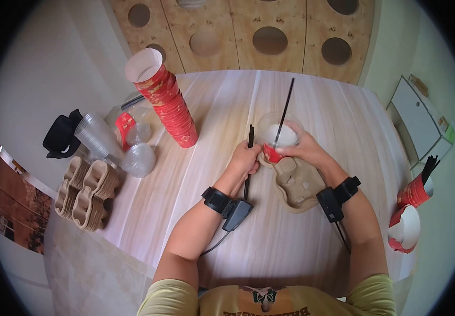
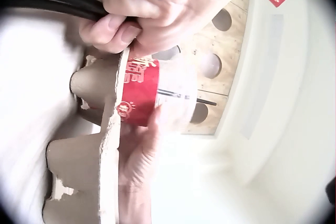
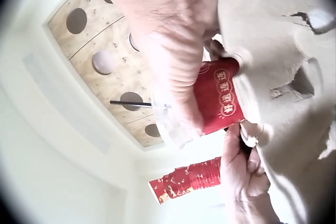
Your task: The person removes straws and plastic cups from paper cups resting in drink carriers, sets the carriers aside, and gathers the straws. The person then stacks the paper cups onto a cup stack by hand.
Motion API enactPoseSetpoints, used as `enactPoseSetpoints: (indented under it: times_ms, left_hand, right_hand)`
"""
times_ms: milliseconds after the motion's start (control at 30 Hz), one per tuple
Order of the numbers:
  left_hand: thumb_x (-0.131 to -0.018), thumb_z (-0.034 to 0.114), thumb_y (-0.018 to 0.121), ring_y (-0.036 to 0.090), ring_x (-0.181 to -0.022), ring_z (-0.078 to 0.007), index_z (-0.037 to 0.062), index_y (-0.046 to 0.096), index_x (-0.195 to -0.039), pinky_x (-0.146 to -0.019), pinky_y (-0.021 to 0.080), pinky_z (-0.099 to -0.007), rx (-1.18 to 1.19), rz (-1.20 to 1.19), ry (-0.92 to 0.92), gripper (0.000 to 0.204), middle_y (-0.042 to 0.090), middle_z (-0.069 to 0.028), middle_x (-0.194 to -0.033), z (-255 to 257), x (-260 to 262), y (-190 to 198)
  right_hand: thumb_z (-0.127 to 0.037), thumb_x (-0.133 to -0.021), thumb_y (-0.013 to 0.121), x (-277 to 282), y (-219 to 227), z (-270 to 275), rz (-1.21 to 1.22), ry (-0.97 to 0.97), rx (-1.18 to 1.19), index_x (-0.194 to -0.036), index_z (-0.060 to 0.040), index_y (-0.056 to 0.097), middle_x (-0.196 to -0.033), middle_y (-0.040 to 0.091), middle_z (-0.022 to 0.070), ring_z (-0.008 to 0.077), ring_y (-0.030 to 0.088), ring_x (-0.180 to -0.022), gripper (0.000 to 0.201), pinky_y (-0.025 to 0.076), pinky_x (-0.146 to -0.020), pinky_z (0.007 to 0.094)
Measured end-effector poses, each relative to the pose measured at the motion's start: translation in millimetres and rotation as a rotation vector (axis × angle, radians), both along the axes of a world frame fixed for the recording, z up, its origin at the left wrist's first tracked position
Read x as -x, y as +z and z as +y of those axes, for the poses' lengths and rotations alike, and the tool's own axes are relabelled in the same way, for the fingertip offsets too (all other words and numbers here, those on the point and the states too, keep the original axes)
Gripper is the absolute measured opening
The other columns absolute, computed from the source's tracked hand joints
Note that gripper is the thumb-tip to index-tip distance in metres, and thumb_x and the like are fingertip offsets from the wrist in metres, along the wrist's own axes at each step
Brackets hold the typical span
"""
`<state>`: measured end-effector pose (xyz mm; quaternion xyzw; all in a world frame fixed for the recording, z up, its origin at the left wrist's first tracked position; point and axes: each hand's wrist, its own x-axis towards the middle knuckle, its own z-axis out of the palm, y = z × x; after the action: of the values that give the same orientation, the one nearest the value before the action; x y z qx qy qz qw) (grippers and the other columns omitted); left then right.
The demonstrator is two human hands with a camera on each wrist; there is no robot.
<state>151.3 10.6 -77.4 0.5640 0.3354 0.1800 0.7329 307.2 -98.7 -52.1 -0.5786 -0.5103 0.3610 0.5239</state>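
Observation:
A clear-topped cup with a red printed lower part (image 2: 140, 92) sits in one end of a brown pulp cup carrier (image 1: 297, 187). A black straw (image 1: 285, 108) stands up out of the cup, leaning slightly. My right hand (image 1: 307, 149) grips the cup from the right, its thumb along the red part in the right wrist view. Several black straws (image 1: 251, 138) are held in the curled fingers of my left hand (image 1: 245, 159), which is right at the carrier's left rim, beside the cup. The carrier's other end extends toward me on the table.
A tall stack of red cups (image 1: 172, 108) stands at the back left. Left of it are nested clear cups (image 1: 98, 136), a clear dome piece (image 1: 139, 159) and stacked carriers (image 1: 95, 195). On the right, a red cup (image 1: 413, 195) holds black straws, beside white-lined red cups (image 1: 407, 227).

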Motion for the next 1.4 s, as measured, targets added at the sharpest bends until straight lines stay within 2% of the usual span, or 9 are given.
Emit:
enactPoseSetpoints:
  times_ms: [267, 400, 467, 733, 933, 1000, 1067, 1233, 1400]
  left_hand:
    - [-0.086, 0.027, 0.057, 0.033, -0.036, -0.0075, 0.0076, 0.043, -0.086, -0.031, 0.021, -0.0243, -0.053, 0.022, 0.027, 0.024, 0.038, 0.0017, -0.052, 16, 14, 0]
    - [-0.083, 0.036, 0.062, 0.028, -0.037, -0.0037, 0.0066, 0.047, -0.094, -0.033, 0.017, -0.0208, -0.113, -0.068, 0.161, 0.035, 0.037, 0.0046, -0.057, 14, 48, 59]
    - [-0.084, 0.033, 0.062, 0.028, -0.04, -0.0021, 0.0042, 0.051, -0.105, -0.034, 0.017, -0.0189, -0.135, -0.321, -0.142, 0.038, 0.036, 0.0058, -0.06, 3, 71, 96]
    - [-0.09, 0.026, 0.053, 0.03, -0.043, -0.0016, 0.0006, 0.055, -0.101, -0.038, 0.02, -0.0183, -0.402, -0.232, -0.263, 0.028, 0.04, 0.0054, -0.061, -58, 105, 133]
    - [-0.097, 0.033, 0.037, 0.04, -0.051, -0.0077, 0.0027, 0.053, -0.08, -0.045, 0.033, -0.0212, -0.772, -0.995, 0.322, 0.038, 0.047, -0.0002, -0.064, -43, 133, 147]
    - [-0.095, 0.033, 0.042, 0.044, -0.059, -0.0106, 0.0004, 0.052, -0.083, -0.049, 0.037, -0.0216, -0.864, -0.97, 0.305, 0.036, 0.05, -0.002, -0.07, -43, 140, 145]
    - [-0.091, 0.032, 0.051, 0.045, -0.06, -0.0144, -0.0011, 0.052, -0.088, -0.053, 0.039, -0.0241, -0.748, -0.182, 0.16, 0.034, 0.051, -0.0048, -0.071, -54, 142, 139]
    - [-0.08, 0.036, 0.066, 0.042, -0.058, -0.0144, -0.0003, 0.056, -0.083, -0.057, 0.038, -0.0286, -0.891, 0.016, -0.354, 0.037, 0.047, -0.0069, -0.062, -45, 102, 107]
    - [-0.077, 0.04, 0.068, 0.042, -0.058, -0.0145, -0.0006, 0.056, -0.077, -0.055, 0.037, -0.0286, -0.817, 0.04, -0.348, 0.042, 0.046, -0.0075, -0.059, -42, 110, 105]
  right_hand:
    - [-0.018, -0.065, 0.077, 10, 39, -28, -0.059, -0.087, -0.138, -0.128, -0.0001, 0.037, -0.118, 0.05, 0.0098, 0.0179, 0.047, -0.111, 0.076, 0.035, -0.096, 0.0307]
    - [-0.017, -0.062, 0.078, 19, 59, -53, -0.031, 0.066, -0.204, -0.125, -0.0021, 0.039, -0.115, 0.051, 0.0073, 0.0172, 0.048, -0.107, 0.076, 0.038, -0.093, 0.0304]
    - [-0.017, -0.06, 0.079, 36, 65, -62, -0.158, 0.082, -0.181, -0.125, -0.0035, 0.04, -0.115, 0.052, 0.0062, 0.0168, 0.049, -0.106, 0.077, 0.038, -0.093, 0.0301]
    - [-0.019, -0.059, 0.08, 90, 51, -72, -0.041, 0.328, 0.045, -0.124, -0.0085, 0.042, -0.116, 0.052, 0.0058, 0.016, 0.049, -0.107, 0.076, 0.037, -0.094, 0.0309]
    - [-0.016, -0.059, 0.079, 85, 39, -68, -0.072, 0.343, -0.089, -0.122, -0.0098, 0.042, -0.117, 0.048, 0.0031, 0.0145, 0.047, -0.107, 0.073, 0.036, -0.095, 0.0295]
    - [-0.014, -0.059, 0.079, 85, 42, -69, -0.061, 0.332, -0.092, -0.122, -0.0097, 0.042, -0.116, 0.048, 0.0028, 0.0145, 0.047, -0.106, 0.073, 0.036, -0.094, 0.0294]
    - [-0.014, -0.058, 0.079, 87, 45, -71, -0.043, 0.343, -0.027, -0.124, -0.0101, 0.041, -0.117, 0.048, 0.0028, 0.0146, 0.046, -0.108, 0.076, 0.037, -0.094, 0.0302]
    - [-0.017, -0.055, 0.08, 82, 49, -76, -0.14, 0.367, -0.087, -0.125, -0.0093, 0.041, -0.119, 0.049, 0.004, 0.0153, 0.048, -0.109, 0.081, 0.038, -0.093, 0.0314]
    - [-0.02, -0.053, 0.08, 91, 48, -75, -0.163, 0.359, -0.062, -0.124, -0.0073, 0.041, -0.116, 0.052, 0.0069, 0.0176, 0.052, -0.105, 0.082, 0.04, -0.091, 0.0316]
